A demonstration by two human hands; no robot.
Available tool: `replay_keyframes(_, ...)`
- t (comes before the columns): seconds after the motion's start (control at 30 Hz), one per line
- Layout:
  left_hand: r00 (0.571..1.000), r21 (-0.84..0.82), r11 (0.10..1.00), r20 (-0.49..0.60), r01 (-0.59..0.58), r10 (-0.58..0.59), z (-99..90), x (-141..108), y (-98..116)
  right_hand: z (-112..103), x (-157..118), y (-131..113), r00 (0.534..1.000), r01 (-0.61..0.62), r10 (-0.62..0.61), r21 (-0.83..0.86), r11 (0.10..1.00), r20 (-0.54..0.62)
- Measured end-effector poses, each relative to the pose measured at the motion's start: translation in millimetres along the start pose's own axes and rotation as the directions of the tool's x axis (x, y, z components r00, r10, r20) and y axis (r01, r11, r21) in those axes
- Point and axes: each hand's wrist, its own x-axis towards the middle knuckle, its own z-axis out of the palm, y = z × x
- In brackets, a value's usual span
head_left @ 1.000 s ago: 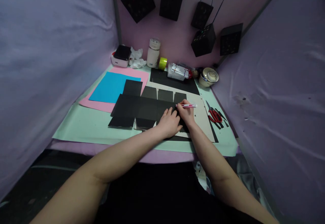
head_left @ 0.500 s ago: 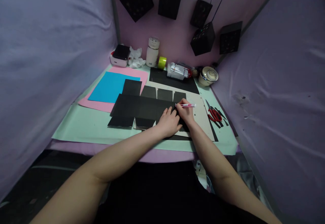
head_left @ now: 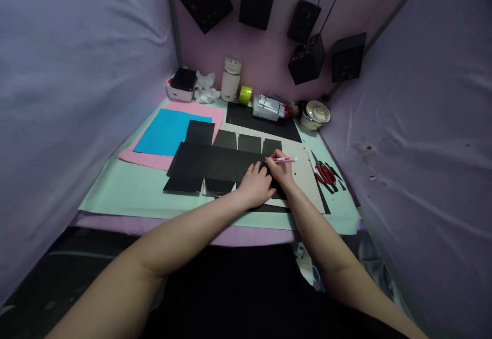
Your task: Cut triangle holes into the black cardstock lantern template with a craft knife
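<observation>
My left hand [head_left: 256, 185] lies on a large piece of black card [head_left: 215, 159], fingers stretched out and pressing it down. The card has flaps cut along its long edges, some folded up at the front. Close beside it, my right hand [head_left: 282, 171] is closed round a pink and white pen [head_left: 285, 159], its tip end at the card near my left fingertips. What the tip marks is too small to make out. Under the black card lies a pale grey board [head_left: 303, 175].
Red-handled scissors [head_left: 325, 173] lie among black scraps at the right. Blue paper [head_left: 163, 130] rests on pink paper [head_left: 154, 161] at the left. Along the back stand a white bottle [head_left: 230, 83], yellow tape [head_left: 245, 95], and a lidded pot [head_left: 315, 115]. Black boxes [head_left: 307, 59] hang above.
My right hand and the pen have shifted very slightly at the card. My left hand and the card stay in place.
</observation>
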Motion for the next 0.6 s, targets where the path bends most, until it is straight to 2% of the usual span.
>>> replay_keyframes(0.27, 1.0, 0.0, 1.0, 0.001, -0.002, 0.002, -1.9, 0.0, 0.5, -0.9, -0.3, -0.6, 0.997, -0.032, 0.034, 0.025, 0.999, -0.065)
replay_keyframes(0.6, 1.0, 0.0, 1.0, -0.006, -0.004, 0.004, 0.3, 0.5, 0.2, 0.4, 0.2, 1.1, 0.998, -0.022, 0.024, 0.031, 0.999, -0.059)
